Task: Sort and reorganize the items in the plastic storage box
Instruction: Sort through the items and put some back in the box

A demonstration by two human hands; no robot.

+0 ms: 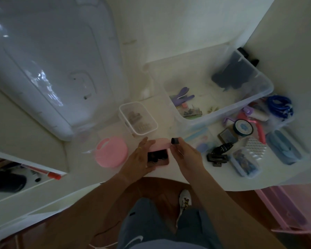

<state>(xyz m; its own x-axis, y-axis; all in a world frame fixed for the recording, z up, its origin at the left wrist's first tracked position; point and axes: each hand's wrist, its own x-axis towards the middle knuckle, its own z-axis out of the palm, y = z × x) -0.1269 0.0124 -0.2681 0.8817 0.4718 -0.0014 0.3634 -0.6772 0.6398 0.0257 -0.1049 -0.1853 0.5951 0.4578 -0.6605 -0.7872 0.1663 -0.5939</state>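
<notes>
Over pink case [159, 151], right fingers [176, 145] pinching black clip [175, 140]

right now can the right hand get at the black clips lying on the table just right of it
Probably yes. The black clips lie in the open on the table, close beside the right hand, with nothing between. But that hand already pinches a small black piece, so it would need to put that down first.

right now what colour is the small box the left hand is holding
Pink, with dark items inside; the small box in the left hand shows in the head view.
</notes>
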